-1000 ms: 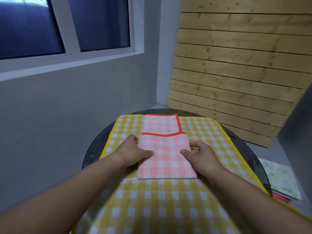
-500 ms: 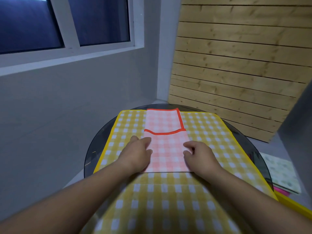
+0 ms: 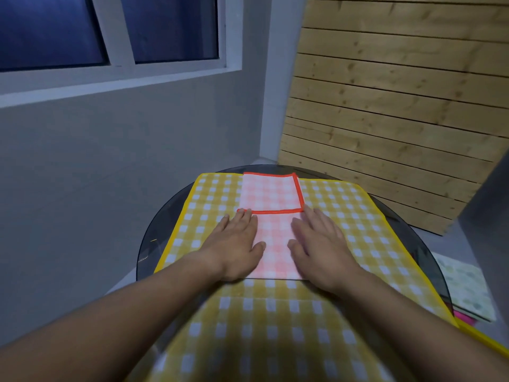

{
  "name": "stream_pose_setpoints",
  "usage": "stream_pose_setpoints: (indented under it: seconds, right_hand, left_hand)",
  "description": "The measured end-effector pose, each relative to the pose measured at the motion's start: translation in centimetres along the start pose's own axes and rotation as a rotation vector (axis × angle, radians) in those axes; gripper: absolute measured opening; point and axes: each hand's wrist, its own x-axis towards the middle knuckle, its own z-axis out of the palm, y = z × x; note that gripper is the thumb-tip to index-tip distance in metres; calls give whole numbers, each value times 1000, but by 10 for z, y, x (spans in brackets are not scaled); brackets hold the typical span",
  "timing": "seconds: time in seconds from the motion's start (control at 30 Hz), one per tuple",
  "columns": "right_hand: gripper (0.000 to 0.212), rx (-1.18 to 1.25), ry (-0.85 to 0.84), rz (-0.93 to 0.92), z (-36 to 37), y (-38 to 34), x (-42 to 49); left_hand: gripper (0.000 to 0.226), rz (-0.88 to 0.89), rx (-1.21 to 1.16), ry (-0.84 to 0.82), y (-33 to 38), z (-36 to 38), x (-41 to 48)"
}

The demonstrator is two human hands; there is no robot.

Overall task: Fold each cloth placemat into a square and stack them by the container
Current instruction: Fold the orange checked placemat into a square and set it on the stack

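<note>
The left hand [image 3: 237,244] and right hand [image 3: 321,244] press the pink placemat [image 3: 274,238] with fingers [image 3: 244,217] straight and together. It looks soft, light, limp; I'd pinch its 6 o'clock corners.

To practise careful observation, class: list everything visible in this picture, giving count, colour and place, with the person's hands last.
pink placemat: one, pink check, red edging, folded, on the yellow placemat
yellow placemat: one, yellow-white check, spread over the table
table: one, dark glass, round, beneath both
patterned cloth: one, pale, low right of table
wooden panel: one, light slats, rear right
window: one, white frame, upper left
left hand: one, flat on pink placemat's left side
right hand: one, flat on its right side
</note>
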Motion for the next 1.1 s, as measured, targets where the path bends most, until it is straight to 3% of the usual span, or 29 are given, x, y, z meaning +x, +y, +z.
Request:
stream_pose_setpoints:
  seconds: [0.2,0.47,0.63,0.77,0.9,1.1]
  right_hand:
    - [72,-87,-250,-45,21,6,9]
    - [73,-110,-246,-17,23,8,9]
    - [71,47,-232,-35,18,15,8]
    - [48,285,-36,-138,0,28,-10]
    - [19,491,-93,-160,-13,25,-29]
    - [10,491,-146,-156,-8,27,-38]
  left_hand:
    - [71,1,45,-32,-2,15,0]
    - [75,1,68,-35,-4,15,-1]
    - [75,28,43,-12,-5,12,-1]
    - [49,272,-122,230,-11,4,-14]
    - [42,316,-374,172,-9,-4,-28]
    - [22,228,-542,118,-6,-3,-34]
